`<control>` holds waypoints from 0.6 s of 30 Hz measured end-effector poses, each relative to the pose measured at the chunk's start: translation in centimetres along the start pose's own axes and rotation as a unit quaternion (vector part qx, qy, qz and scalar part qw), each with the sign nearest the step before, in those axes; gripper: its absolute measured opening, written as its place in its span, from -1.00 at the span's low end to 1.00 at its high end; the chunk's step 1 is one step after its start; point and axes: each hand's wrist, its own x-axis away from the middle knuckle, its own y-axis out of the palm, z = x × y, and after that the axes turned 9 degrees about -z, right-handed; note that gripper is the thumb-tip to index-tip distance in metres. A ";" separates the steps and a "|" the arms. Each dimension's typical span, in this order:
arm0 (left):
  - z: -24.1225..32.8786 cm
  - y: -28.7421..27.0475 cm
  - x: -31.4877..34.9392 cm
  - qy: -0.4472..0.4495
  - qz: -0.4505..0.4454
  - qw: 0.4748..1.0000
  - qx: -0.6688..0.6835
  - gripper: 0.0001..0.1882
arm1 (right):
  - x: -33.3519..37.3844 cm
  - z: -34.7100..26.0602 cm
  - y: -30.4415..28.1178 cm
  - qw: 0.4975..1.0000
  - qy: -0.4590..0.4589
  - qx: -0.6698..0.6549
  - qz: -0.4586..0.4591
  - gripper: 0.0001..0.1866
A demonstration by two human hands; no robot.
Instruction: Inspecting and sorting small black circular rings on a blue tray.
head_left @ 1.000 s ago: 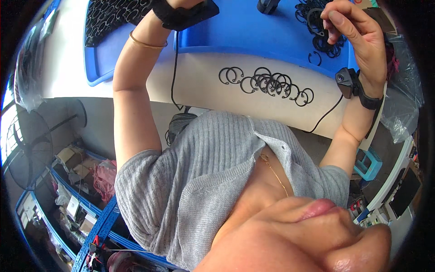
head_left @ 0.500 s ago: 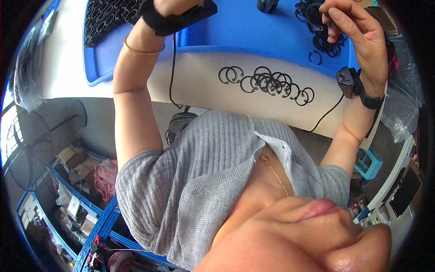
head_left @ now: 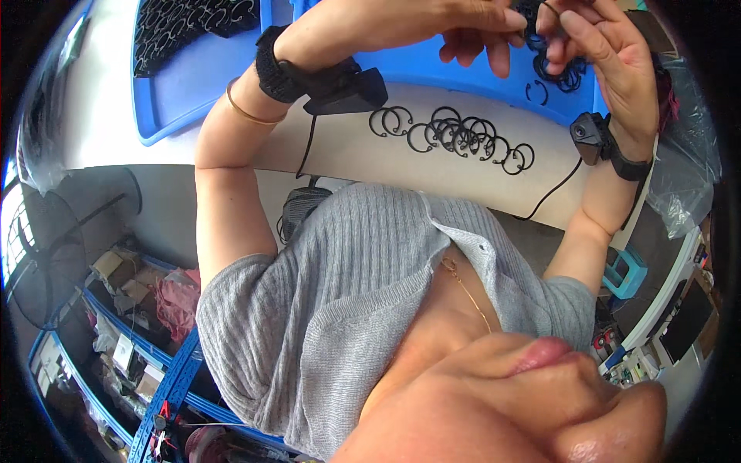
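The left hand (head_left: pixel 432 27) has come over from the far tray to the right hand (head_left: pixel 598 54), and both are now pinching thin black metal rings (head_left: pixel 552 58) above the blue plastic tray (head_left: pixel 455 65). Below this tray, more open-ended rings (head_left: pixel 455 135) are lying on the smooth white table (head_left: pixel 347 154).

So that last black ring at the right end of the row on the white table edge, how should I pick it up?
Pinch the right-end ring across its thin wire on the outer, right-hand arc, coming from above. It lies flat on the white table, and its other side seems to overlap the neighbouring ring, so the free arc is likely the easiest hold. The right hand is nearest.
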 end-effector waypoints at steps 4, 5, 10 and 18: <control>0.0 -0.2 0.2 0.026 0.044 0.998 0.023 -0.71 | 0.0 -0.4 0.3 0.994 -0.027 0.086 0.060 -0.72; -0.1 -0.2 0.3 0.042 0.060 0.997 0.018 -0.71 | 0.1 -0.5 0.3 0.994 -0.028 0.087 0.058 -0.72; -0.5 0.4 0.2 0.070 0.093 0.991 -0.061 -0.78 | 0.2 -0.1 1.6 0.996 0.044 0.075 0.016 -0.84; -1.4 0.2 0.3 0.217 0.133 0.923 -0.290 -0.82 | 0.9 1.9 0.1 0.981 0.028 0.148 -0.121 -0.85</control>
